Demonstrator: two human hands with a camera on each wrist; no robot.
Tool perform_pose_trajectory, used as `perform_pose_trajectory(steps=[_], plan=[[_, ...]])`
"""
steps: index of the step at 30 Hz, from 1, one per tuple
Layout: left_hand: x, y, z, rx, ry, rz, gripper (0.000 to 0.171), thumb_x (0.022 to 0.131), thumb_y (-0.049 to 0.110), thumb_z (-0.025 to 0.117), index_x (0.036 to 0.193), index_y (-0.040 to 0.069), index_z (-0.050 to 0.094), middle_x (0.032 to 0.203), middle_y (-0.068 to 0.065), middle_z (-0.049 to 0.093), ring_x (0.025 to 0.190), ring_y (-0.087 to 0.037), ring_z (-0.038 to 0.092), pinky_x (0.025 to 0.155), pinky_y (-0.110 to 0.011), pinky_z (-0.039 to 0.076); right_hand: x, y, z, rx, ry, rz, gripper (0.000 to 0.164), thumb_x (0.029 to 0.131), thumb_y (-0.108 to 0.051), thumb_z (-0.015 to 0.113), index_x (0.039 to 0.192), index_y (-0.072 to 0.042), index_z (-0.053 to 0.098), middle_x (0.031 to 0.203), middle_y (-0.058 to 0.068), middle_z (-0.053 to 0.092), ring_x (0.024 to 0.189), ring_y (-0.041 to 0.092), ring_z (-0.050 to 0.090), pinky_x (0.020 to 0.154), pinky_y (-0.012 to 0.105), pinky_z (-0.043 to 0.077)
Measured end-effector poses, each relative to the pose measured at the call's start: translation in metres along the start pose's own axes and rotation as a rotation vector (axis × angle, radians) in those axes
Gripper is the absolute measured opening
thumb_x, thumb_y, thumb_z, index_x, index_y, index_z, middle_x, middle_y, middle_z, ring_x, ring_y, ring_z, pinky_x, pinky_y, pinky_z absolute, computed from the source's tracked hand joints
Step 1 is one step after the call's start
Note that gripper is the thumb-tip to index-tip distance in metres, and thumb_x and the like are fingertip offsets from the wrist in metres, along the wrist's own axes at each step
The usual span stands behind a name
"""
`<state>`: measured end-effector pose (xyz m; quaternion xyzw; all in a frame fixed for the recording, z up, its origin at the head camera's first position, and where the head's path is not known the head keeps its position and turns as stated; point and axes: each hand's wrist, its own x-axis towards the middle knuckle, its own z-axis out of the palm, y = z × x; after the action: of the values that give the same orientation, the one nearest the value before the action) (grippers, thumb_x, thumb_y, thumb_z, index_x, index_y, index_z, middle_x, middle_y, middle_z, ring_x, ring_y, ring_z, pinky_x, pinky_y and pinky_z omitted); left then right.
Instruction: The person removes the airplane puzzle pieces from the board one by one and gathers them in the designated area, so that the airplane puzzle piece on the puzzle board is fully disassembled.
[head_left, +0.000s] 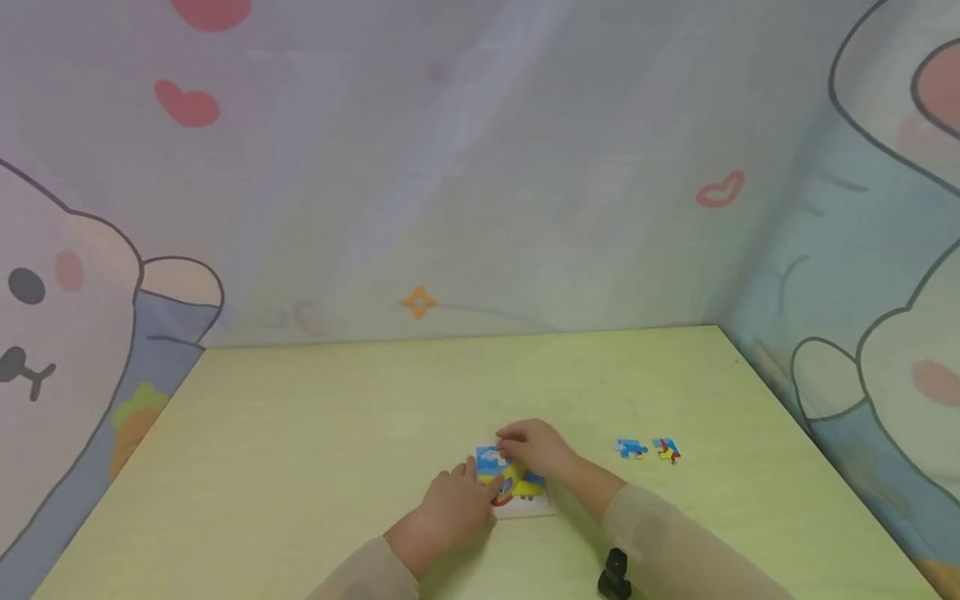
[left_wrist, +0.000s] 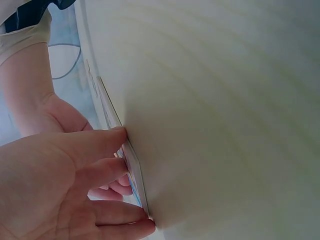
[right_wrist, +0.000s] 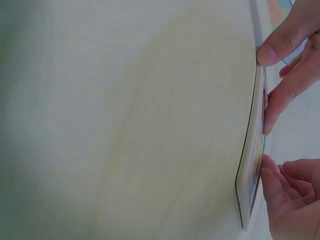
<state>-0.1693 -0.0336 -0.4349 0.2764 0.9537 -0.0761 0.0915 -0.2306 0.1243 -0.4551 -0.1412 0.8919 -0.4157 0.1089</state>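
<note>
A small jigsaw puzzle board (head_left: 525,514), with a blue sky, white cloud and yellow airplane picture, lies on the table. My left hand (head_left: 456,504) holds it at its left side, thumb at the near edge and a finger over the picture. My right hand (head_left: 538,447) reaches over the far right part, pinching a puzzle piece against the picture; the fingers largely hide that piece. The left wrist view shows the thumb and fingertips (left_wrist: 117,137) along the board's edge. In the right wrist view, the bent right fingers (right_wrist: 287,192) meet at the board's surface.
Two loose puzzle pieces lie to the right, a blue one (head_left: 631,449) and a blue, red and yellow one (head_left: 666,451). A small black object (head_left: 615,573) is beside the right sleeve. A printed cloth wall (head_left: 480,183) rises behind the pale yellow table (head_left: 315,417).
</note>
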Motion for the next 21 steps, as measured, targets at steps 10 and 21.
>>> perform_pose_trajectory(steps=[10, 21], plan=[[0.001, -0.0025, 0.0007, -0.027, -0.009, -0.013, 0.048, 0.09, 0.039, 0.058, 0.134, 0.023, 0.052, 0.134, -0.021, 0.048, 0.12, -0.032, 0.048, 0.086, -0.043, 0.046, -0.0023, 0.002, 0.0033, 0.091, -0.023, -0.01, 0.025, 0.091, -0.007, 0.057, 0.114, 0.001, 0.064, 0.11, 0.012, 0.065, 0.107, 0.03, 0.057, 0.089, 0.042, 0.045], [0.0037, 0.0004, 0.0031, -0.008, 0.015, 0.001, 0.047, 0.089, 0.04, 0.059, 0.133, 0.024, 0.054, 0.132, -0.02, 0.05, 0.118, -0.032, 0.05, 0.084, -0.042, 0.047, 0.0046, 0.0025, 0.0052, 0.145, 0.0, 0.015, 0.025, 0.088, -0.01, 0.063, 0.111, 0.001, 0.066, 0.103, 0.012, 0.067, 0.095, 0.024, 0.062, 0.082, 0.035, 0.05]])
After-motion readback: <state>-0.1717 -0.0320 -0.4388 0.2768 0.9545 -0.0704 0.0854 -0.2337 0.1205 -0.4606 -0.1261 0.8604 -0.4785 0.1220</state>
